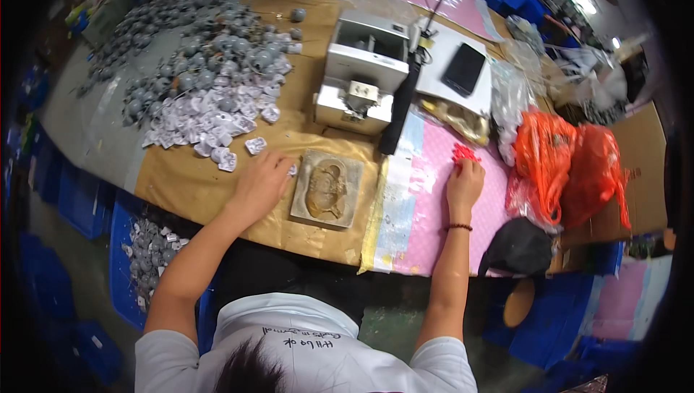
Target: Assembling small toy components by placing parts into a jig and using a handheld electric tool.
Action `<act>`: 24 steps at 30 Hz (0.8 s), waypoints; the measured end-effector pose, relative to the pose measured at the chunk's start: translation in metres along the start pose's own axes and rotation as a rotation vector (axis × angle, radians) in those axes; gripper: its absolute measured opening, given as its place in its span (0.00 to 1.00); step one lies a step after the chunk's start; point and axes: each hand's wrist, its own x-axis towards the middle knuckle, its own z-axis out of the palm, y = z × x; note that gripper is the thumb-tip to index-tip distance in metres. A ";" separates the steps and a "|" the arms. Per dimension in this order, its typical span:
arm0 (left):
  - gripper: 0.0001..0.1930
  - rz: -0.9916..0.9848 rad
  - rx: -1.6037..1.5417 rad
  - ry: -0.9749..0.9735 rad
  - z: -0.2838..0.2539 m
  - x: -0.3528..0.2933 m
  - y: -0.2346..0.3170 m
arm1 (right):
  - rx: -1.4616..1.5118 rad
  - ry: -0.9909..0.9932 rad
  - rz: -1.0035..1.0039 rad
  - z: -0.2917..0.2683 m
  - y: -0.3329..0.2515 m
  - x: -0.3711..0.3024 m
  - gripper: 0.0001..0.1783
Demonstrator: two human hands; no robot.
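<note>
My left hand (262, 185) is over the brown-covered table, its fingers closed around a small white plastic piece (293, 170) at the fingertips. Just right of it lies a square metal mould block (327, 189) with a rounded, animal-like hollow. On the pink cloth, my right hand (465, 185) has its fingers pressed together at a little heap of small red pieces (463, 151). What exactly sits between those fingertips is too small to make out. One loose white piece (256, 146) lies beyond my left hand, near the big pile of white pieces (206, 120).
Grey balls (217, 53) are heaped far left. Behind the mould stands a white machine (361, 75). A black phone (464, 69) rests on a white surface to its right. Red plastic bags (543, 154) and a black cloth item (519, 247) crowd the right. A blue bin (130, 299) stands below left.
</note>
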 end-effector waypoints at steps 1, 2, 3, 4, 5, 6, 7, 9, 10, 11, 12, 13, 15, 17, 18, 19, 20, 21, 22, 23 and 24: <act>0.18 -0.007 -0.028 0.014 0.002 0.001 -0.001 | -0.001 0.016 -0.010 -0.001 0.003 0.000 0.06; 0.18 -0.017 -0.051 0.028 0.004 -0.001 -0.002 | -0.004 0.018 -0.010 0.000 0.003 -0.001 0.05; 0.17 -0.031 -0.085 0.037 0.004 -0.002 -0.004 | -0.013 0.021 -0.009 -0.001 0.004 -0.002 0.05; 0.16 -0.055 -0.134 0.047 0.004 -0.003 -0.004 | -0.030 0.005 0.001 -0.001 0.006 -0.003 0.05; 0.16 -0.081 -0.180 0.059 0.002 -0.005 -0.004 | -0.034 -0.011 0.013 0.000 0.005 -0.003 0.06; 0.15 -0.107 -0.226 0.075 0.001 -0.006 -0.005 | -0.036 -0.021 0.021 0.000 0.004 -0.002 0.06; 0.14 -0.153 -0.286 0.064 0.000 -0.009 -0.006 | -0.027 -0.037 0.035 0.002 0.001 -0.002 0.06; 0.13 -0.106 -0.380 0.102 -0.001 -0.003 0.009 | -0.035 -0.052 0.045 0.000 0.004 -0.002 0.06; 0.13 -0.080 -0.426 0.119 -0.002 0.000 0.017 | -0.034 -0.056 0.048 0.000 0.005 -0.003 0.06; 0.13 0.014 -0.417 0.114 -0.003 0.006 0.027 | -0.037 -0.056 0.054 -0.002 0.006 -0.004 0.07; 0.13 0.107 -0.402 0.113 -0.004 0.010 0.034 | -0.035 -0.055 0.057 -0.002 0.005 -0.003 0.07; 0.14 0.135 -0.350 0.091 0.000 0.013 0.039 | -0.034 -0.051 0.064 -0.002 0.004 -0.004 0.07; 0.14 0.193 -0.244 0.051 0.011 0.016 0.046 | 0.043 0.003 0.051 -0.004 -0.001 -0.002 0.07; 0.14 0.083 -0.198 0.037 0.016 0.020 0.051 | 0.201 0.054 0.077 -0.011 -0.007 0.000 0.07; 0.13 0.025 -0.172 0.032 0.017 0.021 0.052 | 0.330 0.027 0.081 -0.011 -0.017 0.000 0.07; 0.14 0.016 -0.172 0.010 0.021 0.021 0.053 | 0.461 0.003 0.089 -0.011 -0.027 0.001 0.07; 0.15 0.006 -0.160 0.015 0.022 0.021 0.055 | 0.585 -0.020 0.101 -0.013 -0.037 0.001 0.07; 0.16 -0.010 -0.144 0.014 0.023 0.019 0.056 | 0.749 -0.079 0.086 -0.017 -0.066 0.000 0.07; 0.17 -0.021 -0.131 0.010 0.024 0.018 0.056 | 0.854 -0.156 0.019 -0.027 -0.095 -0.001 0.08; 0.19 -0.025 -0.150 0.011 0.027 0.016 0.055 | 0.957 -0.239 -0.042 -0.037 -0.123 -0.001 0.09; 0.19 -0.044 -0.187 0.000 0.025 0.017 0.055 | 0.999 -0.324 -0.152 -0.050 -0.150 0.001 0.10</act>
